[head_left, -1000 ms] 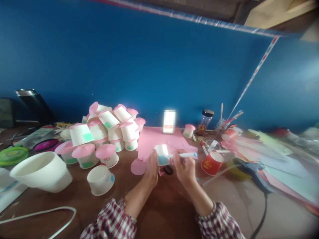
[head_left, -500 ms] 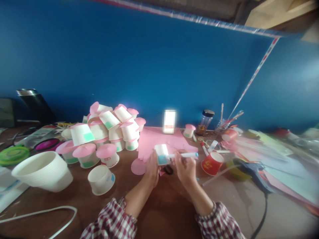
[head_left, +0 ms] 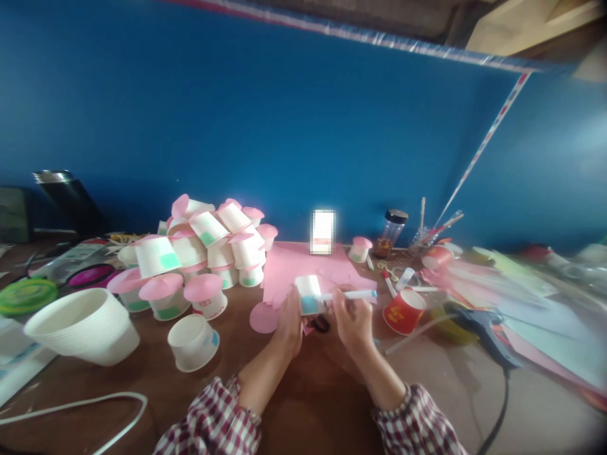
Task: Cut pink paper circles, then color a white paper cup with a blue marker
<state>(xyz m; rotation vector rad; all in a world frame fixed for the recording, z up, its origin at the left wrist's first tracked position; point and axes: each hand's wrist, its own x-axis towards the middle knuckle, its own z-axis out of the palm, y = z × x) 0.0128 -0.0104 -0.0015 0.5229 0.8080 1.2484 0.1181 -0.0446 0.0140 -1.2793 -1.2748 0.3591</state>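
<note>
My left hand [head_left: 288,320] is closed around a white paper cup [head_left: 308,289] with a blue patch on its side. In my right hand [head_left: 352,318] is a marker pen [head_left: 353,295] with a pale blue barrel, its tip end against or very near the blue patch. Beneath the cup lie pink paper [head_left: 284,268] and a pink paper disc [head_left: 263,317]. Dark scissor handles [head_left: 321,324] show between my hands. To the left stands another white cup [head_left: 190,344] with a blue patch.
A pile of white cups with pink paper tops [head_left: 187,249] rises at left, behind a stack of white bowls [head_left: 80,325]. At right are a red paper cup [head_left: 404,311], a glue gun [head_left: 488,332] with its cord, and a dark-lidded jar [head_left: 391,230].
Hardly anything differs. Both hands keep the cup and the marker pen in nearly the same place, and the view has shifted very slightly.
</note>
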